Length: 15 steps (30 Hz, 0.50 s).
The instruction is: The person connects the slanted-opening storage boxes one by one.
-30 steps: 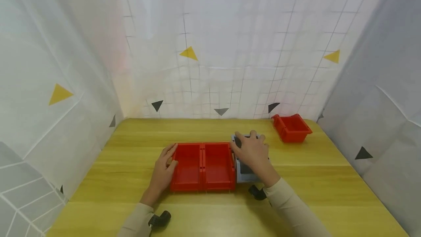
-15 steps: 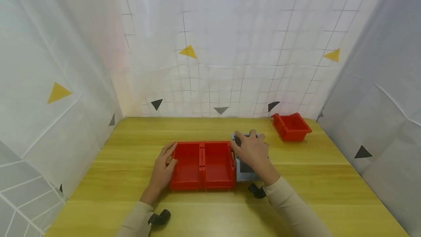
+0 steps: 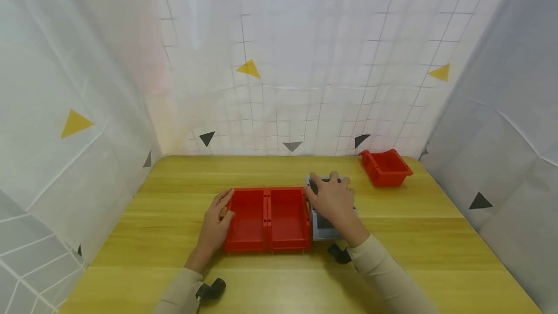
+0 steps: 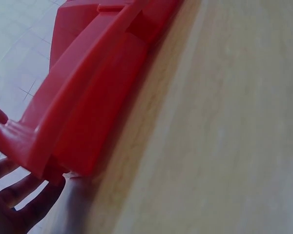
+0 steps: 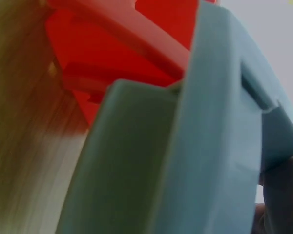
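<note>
Two red plastic bins stand side by side in the head view, the left bin (image 3: 247, 222) and the middle bin (image 3: 287, 222). My left hand (image 3: 214, 222) holds the left bin's outer side, with fingers (image 4: 31, 197) by its corner and the thumb near its rim. Right against the middle bin is a blue-grey plastic box (image 3: 323, 233) with a dark inner area. Over this box my right hand (image 3: 335, 202) is spread, gripping it with bent fingers. The right wrist view shows the box's side (image 5: 210, 146) close up, beside red plastic (image 5: 107, 53); most of that hand is out of sight there.
Another red bin (image 3: 390, 168) sits apart at the table's back right. The wooden table (image 3: 279, 280) meets a white sheet (image 3: 279, 110) at the back, with more sheeting on both sides. A black wrist camera mount (image 3: 212, 289) is on the left wrist.
</note>
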Each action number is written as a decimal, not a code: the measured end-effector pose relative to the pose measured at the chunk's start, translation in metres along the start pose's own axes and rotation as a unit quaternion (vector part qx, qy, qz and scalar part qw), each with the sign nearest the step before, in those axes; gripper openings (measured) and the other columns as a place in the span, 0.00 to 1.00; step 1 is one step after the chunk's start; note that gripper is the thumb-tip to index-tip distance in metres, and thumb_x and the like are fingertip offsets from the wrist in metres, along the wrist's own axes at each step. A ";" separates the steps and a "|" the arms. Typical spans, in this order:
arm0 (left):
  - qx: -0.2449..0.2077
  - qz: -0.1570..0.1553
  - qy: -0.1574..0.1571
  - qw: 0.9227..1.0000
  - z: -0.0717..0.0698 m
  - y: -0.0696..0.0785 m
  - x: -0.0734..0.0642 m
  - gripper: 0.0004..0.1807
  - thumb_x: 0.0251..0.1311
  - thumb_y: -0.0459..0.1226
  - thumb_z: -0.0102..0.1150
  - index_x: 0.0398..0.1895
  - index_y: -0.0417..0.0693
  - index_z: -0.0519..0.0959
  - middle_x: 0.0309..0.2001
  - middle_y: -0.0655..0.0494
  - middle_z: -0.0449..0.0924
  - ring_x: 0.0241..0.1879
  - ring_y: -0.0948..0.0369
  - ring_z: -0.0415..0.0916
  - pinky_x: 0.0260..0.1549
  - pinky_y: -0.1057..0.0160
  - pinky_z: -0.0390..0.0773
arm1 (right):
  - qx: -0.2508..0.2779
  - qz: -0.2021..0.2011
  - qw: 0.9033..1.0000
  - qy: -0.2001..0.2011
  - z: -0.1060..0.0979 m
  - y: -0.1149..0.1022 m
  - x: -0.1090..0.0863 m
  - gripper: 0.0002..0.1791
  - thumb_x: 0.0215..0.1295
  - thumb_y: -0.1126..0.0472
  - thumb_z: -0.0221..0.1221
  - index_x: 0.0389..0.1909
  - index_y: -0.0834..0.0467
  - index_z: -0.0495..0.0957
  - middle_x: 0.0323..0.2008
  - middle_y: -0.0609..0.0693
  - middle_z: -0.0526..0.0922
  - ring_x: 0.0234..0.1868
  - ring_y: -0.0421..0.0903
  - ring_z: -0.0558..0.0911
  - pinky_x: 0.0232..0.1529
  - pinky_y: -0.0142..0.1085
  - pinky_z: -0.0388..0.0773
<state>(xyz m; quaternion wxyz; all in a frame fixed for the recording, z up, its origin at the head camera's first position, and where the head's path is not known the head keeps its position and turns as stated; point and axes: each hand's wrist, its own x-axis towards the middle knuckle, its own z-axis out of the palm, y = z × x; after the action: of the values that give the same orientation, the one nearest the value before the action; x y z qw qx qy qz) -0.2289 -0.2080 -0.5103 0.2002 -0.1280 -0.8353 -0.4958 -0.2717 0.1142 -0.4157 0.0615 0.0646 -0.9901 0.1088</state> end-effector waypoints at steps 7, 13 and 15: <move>0.004 0.003 0.003 1.000 -0.001 -0.001 0.000 0.32 0.69 0.25 0.51 0.77 0.45 0.69 0.75 0.52 0.65 0.70 0.48 0.67 0.52 0.42 0.79 | -0.001 -0.014 1.000 0.000 -0.001 -0.003 -0.001 0.34 0.78 0.37 0.46 0.78 0.48 0.68 0.68 0.73 0.65 0.63 0.81 0.64 0.55 0.76 0.64; 0.016 0.002 0.001 1.000 -0.001 -0.002 -0.002 0.32 0.70 0.26 0.52 0.78 0.47 0.69 0.75 0.53 0.65 0.70 0.48 0.67 0.48 0.48 0.81 | 0.041 -0.071 0.997 -0.009 0.001 -0.012 0.006 0.31 0.80 0.46 0.51 0.76 0.57 0.70 0.71 0.69 0.67 0.74 0.74 0.55 0.68 0.74 0.41; 0.016 0.001 -0.001 1.000 0.000 -0.002 -0.002 0.32 0.70 0.27 0.51 0.78 0.48 0.68 0.76 0.54 0.65 0.70 0.49 0.67 0.48 0.49 0.81 | 0.055 -0.078 0.995 -0.017 0.005 -0.016 0.010 0.33 0.79 0.45 0.52 0.75 0.61 0.68 0.70 0.68 0.68 0.74 0.72 0.56 0.69 0.73 0.40</move>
<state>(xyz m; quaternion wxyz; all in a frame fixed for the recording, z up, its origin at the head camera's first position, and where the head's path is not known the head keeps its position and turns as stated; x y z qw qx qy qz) -0.2282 -0.2094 -0.5124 0.2018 -0.1267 -0.8431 -0.4821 -0.2793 0.0964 -0.4154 0.0497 0.1465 -0.9754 0.1572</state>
